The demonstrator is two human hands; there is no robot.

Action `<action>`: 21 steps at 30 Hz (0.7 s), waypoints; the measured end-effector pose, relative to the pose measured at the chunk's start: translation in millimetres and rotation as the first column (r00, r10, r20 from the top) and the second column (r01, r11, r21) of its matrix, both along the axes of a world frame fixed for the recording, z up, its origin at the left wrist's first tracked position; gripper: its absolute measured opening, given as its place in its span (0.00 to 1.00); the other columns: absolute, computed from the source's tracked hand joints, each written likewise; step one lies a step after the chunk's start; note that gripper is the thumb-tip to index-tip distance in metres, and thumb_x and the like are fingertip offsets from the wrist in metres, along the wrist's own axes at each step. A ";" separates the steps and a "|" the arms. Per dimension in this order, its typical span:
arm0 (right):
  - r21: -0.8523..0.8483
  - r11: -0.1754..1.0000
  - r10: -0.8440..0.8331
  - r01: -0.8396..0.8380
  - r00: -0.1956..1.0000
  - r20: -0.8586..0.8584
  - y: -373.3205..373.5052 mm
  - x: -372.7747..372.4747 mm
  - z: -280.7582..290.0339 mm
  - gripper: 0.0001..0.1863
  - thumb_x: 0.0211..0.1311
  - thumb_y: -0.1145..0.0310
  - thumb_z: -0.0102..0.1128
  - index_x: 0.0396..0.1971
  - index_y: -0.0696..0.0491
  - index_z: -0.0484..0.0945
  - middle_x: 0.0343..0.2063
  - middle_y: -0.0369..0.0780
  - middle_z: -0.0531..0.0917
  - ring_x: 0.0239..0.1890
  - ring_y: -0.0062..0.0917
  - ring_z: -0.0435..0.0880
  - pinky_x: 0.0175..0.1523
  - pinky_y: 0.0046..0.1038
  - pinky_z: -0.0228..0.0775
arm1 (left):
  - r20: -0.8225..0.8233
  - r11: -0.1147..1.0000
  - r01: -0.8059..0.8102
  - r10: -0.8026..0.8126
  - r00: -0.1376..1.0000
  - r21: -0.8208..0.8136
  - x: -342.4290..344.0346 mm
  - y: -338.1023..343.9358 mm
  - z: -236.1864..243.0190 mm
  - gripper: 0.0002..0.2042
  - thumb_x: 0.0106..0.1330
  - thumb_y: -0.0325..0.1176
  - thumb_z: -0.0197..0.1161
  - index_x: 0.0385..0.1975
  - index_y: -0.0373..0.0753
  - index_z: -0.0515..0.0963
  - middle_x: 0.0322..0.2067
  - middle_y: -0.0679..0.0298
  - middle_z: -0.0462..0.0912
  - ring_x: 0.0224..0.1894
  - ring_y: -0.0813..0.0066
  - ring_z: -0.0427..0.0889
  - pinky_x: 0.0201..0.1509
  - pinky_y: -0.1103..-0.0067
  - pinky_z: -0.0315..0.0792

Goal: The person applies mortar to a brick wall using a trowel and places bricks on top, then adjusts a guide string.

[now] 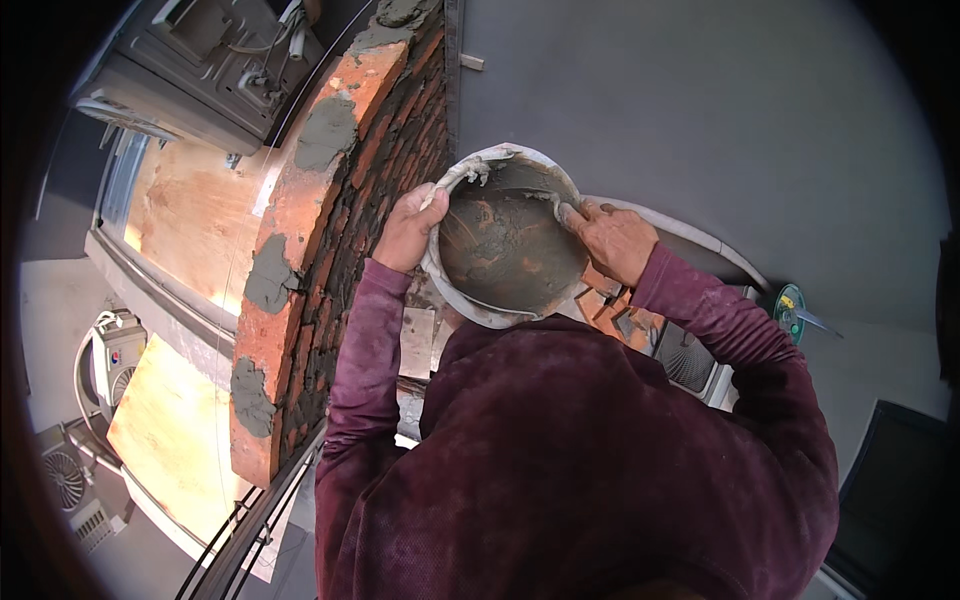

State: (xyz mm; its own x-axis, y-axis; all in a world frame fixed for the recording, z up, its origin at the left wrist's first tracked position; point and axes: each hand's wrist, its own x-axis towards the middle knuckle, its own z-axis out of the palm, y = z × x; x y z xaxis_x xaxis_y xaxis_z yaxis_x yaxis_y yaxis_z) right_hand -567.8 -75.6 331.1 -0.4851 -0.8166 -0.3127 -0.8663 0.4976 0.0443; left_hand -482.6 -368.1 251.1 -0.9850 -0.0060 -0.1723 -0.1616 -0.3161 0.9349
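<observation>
A round, mortar-smeared bucket (505,250) is raised in front of me, with wet grey mortar coating its inside. My left hand (408,225) is closed on the bucket's left rim, near the handle. My right hand (612,240) grips the opposite rim, fingers over the edge. Just left of the bucket runs a brick wall (375,160), with dabs of grey mortar (325,135) along its top course. Loose bricks (605,305) lie below the bucket, partly hidden by it and my body.
Air-conditioner units (200,70) hang at the upper left, with others (120,355) lower down. Plywood sheets (190,200) lie beyond the wall. A grey wall (700,100) fills the upper right. A green reel (788,310) and a metal unit (685,355) sit at my right.
</observation>
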 end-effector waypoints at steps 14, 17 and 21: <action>-0.078 0.983 0.130 -0.166 0.929 -0.345 72.2 2.8 6.0 0.23 0.58 0.68 0.53 0.53 0.61 0.69 0.34 0.41 0.75 0.34 0.27 0.80 0.32 0.26 0.76 | 0.051 0.976 0.064 -0.055 0.997 -0.210 -19.0 84.6 63.4 0.15 0.72 0.40 0.53 0.45 0.32 0.75 0.36 0.70 0.77 0.37 0.85 0.71 0.46 0.85 0.66; -0.036 0.986 0.139 -0.162 0.927 -0.349 86.0 14.3 -8.8 0.21 0.58 0.68 0.53 0.51 0.62 0.71 0.34 0.40 0.76 0.35 0.27 0.80 0.31 0.26 0.75 | -0.015 0.961 0.098 -0.106 0.994 -0.257 -23.4 86.5 59.4 0.15 0.72 0.39 0.53 0.46 0.32 0.75 0.37 0.69 0.77 0.38 0.84 0.72 0.46 0.85 0.67; 0.059 0.978 0.209 -0.201 0.954 -0.216 111.0 31.0 -6.2 0.18 0.58 0.69 0.53 0.47 0.62 0.74 0.30 0.40 0.77 0.32 0.28 0.81 0.30 0.26 0.74 | -0.012 0.962 0.060 -0.066 0.998 -0.265 -19.1 100.2 68.2 0.14 0.72 0.39 0.54 0.44 0.32 0.76 0.34 0.70 0.76 0.37 0.84 0.71 0.44 0.84 0.67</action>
